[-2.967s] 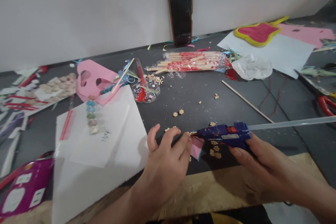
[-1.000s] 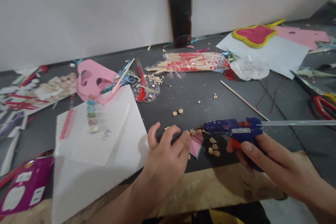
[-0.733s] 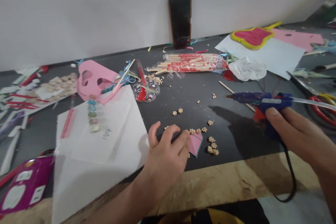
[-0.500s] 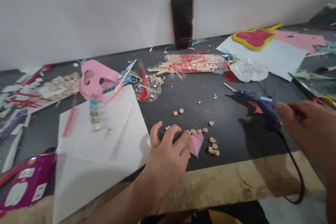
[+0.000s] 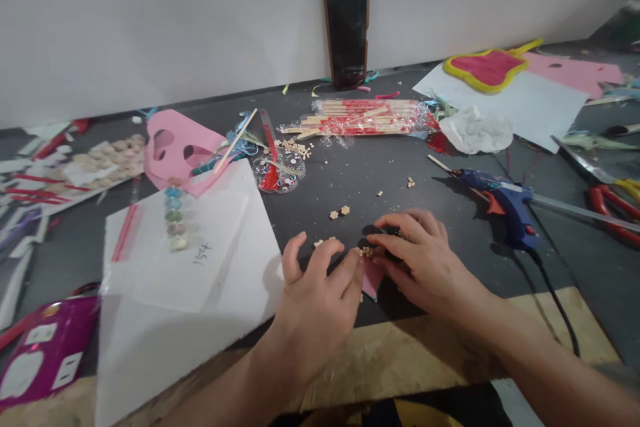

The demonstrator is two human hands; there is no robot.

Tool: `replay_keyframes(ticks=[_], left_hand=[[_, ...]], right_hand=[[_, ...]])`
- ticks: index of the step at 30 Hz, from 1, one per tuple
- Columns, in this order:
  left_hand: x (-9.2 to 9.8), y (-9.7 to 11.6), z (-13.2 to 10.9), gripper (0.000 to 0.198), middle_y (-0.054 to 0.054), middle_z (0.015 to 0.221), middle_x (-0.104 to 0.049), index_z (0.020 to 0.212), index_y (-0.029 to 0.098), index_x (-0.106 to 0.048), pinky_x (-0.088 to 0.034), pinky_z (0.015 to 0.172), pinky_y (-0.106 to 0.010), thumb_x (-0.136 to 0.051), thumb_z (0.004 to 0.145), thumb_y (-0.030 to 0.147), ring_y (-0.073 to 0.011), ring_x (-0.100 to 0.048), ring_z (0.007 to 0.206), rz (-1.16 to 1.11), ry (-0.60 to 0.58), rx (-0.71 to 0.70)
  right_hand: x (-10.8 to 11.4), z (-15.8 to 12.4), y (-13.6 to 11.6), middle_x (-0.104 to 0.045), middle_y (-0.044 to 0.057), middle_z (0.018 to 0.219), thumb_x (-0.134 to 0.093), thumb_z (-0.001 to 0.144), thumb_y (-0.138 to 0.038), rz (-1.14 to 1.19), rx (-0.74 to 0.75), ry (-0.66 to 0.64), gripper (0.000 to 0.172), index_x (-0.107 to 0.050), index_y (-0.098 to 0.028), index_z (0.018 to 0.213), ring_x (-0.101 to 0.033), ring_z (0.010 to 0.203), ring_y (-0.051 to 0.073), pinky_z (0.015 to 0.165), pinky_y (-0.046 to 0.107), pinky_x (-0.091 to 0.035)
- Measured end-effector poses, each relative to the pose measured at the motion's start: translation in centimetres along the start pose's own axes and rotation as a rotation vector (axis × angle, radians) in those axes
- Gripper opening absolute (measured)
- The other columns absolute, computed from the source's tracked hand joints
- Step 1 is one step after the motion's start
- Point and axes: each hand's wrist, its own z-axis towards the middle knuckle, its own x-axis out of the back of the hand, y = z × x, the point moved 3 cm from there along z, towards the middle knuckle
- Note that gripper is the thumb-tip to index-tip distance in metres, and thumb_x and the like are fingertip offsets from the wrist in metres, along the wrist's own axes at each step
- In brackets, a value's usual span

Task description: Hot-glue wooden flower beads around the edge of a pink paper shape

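My left hand (image 5: 320, 287) rests at the left side of a small pink card piece (image 5: 371, 278), little and ring fingers raised, the other fingertips closed on its edge. My right hand (image 5: 430, 257) reaches over the card's right side, fingers curved and apart, with no held thing visible between them. Small flower-shaped wooden beads (image 5: 367, 251) sit along the card's upper edge between my fingertips. Two more flower beads (image 5: 340, 213) lie just beyond. My hands cover part of the card and the beads to its right. A blue glue gun (image 5: 505, 203) lies to the right.
A white board (image 5: 125, 347) with a bag of coloured beads (image 5: 174, 217) lies left. Packaged sticks (image 5: 365, 119) and an upright phone (image 5: 347, 33) are behind. Red-handled pliers (image 5: 613, 207) lie far right, a purple power strip (image 5: 50, 347) front left. The glue gun's cord trails to the front edge.
My right hand has left the glue gun, which now lies on the table, and has moved left to the pink card and beads. My left hand stays nearly in place.
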Motion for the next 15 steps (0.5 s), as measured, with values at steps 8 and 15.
replay_keyframes(ticks=[8,15], left_hand=[[-0.03,0.0,-0.07,0.025,-0.002,0.109,-0.069,0.105,0.018,-0.068,-0.016,0.105,-0.055,-0.048,0.091,0.013,-0.0228,-0.049,0.101,-0.008,-0.015,0.0],[-0.07,0.01,-0.12,0.026,-0.001,0.109,-0.07,0.105,0.018,-0.068,-0.015,0.106,-0.055,-0.045,0.092,0.013,-0.0228,-0.049,0.102,-0.02,-0.036,0.009]], right_hand=[[-0.47,0.14,0.01,-0.063,0.005,0.114,-0.054,0.087,-0.023,0.023,-0.006,0.016,0.017,-0.07,-0.027,0.092,-0.045,0.107,0.027,0.087,0.047,-0.036],[-0.24,0.14,-0.11,-0.065,0.004,0.11,-0.059,0.085,-0.027,0.027,-0.016,0.078,0.01,-0.069,-0.025,0.085,-0.046,0.107,0.026,0.089,0.047,-0.035]])
